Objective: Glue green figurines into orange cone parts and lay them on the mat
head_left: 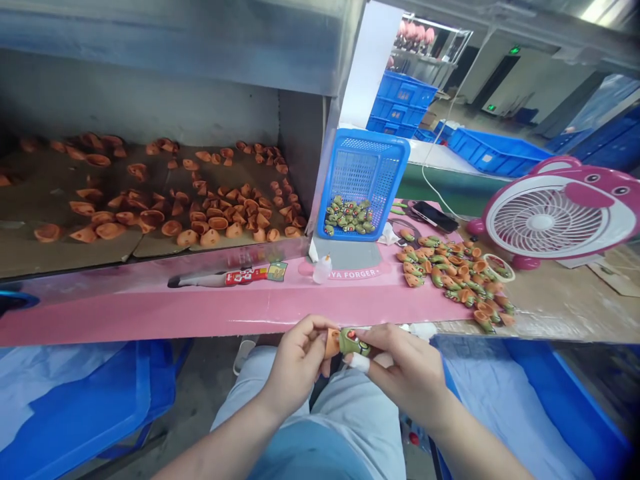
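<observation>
Above my lap, in front of the table edge, my left hand [300, 357] pinches a small orange cone-shaped piece [333, 343]. My right hand [407, 360] grips a small green painted figure piece [353, 343] with red and yellow marks. The two pieces meet end to end; whether they are joined I cannot tell. White tape [360, 363] wraps a fingertip of my right hand. On the table to the right lies a pile of orange and green pieces [450, 270]. A blue basket [369, 150] stands tilted at the back, with several green pieces [350, 217] at its bottom.
Many orange cone pieces [217, 223] lie in the boxed shelf at left. A small clear bottle [323, 269] stands on the pink mat [280, 303]. A pink fan [545, 220] and a phone [434, 217] are at right. Blue bins [163, 380] flank my legs.
</observation>
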Motion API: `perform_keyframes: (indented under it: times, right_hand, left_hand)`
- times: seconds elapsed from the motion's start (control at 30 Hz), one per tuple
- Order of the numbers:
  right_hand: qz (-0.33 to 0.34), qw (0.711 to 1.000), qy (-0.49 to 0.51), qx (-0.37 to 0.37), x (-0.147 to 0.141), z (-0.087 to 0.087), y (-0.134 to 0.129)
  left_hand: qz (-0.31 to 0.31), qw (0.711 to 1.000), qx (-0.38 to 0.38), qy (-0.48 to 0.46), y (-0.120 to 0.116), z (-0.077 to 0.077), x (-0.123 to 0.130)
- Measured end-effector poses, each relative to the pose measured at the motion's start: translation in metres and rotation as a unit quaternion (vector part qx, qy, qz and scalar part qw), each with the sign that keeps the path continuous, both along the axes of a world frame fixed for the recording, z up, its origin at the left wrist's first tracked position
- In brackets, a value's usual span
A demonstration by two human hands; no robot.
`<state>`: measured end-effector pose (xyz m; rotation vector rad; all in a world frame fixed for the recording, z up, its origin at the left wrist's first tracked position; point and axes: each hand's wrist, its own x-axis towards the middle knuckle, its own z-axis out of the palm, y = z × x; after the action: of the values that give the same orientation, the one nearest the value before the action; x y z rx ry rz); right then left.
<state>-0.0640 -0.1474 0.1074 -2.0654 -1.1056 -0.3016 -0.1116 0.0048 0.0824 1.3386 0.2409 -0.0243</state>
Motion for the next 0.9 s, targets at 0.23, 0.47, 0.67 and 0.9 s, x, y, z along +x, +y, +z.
perform_keyframes:
  times: [0.23,0.47,0.67,0.9]
  right_hand:
    - [0.026,0.997,-0.065,-0.040,-0.002,-0.008,-0.004]
    - [0.043,0.987,-0.135,-0.073,-0.003,-0.013,-0.006]
    - [0.030,0.988,-0.122,-0.089,-0.003,-0.014,-0.005]
    - [-0.010,0.990,-0.088,-0.109,-0.006,-0.019,-0.003]
  left_hand:
    - [-0.007,0.998,0.058,-0.005,0.000,0.004,-0.001]
    - [-0.019,0.993,0.114,-0.013,-0.001,0.000,0.002]
    - [-0.024,0.988,0.150,-0.016,-0.001,-0.006,0.002]
    - [-0.008,0.982,0.184,-0.028,-0.001,-0.008,0.003]
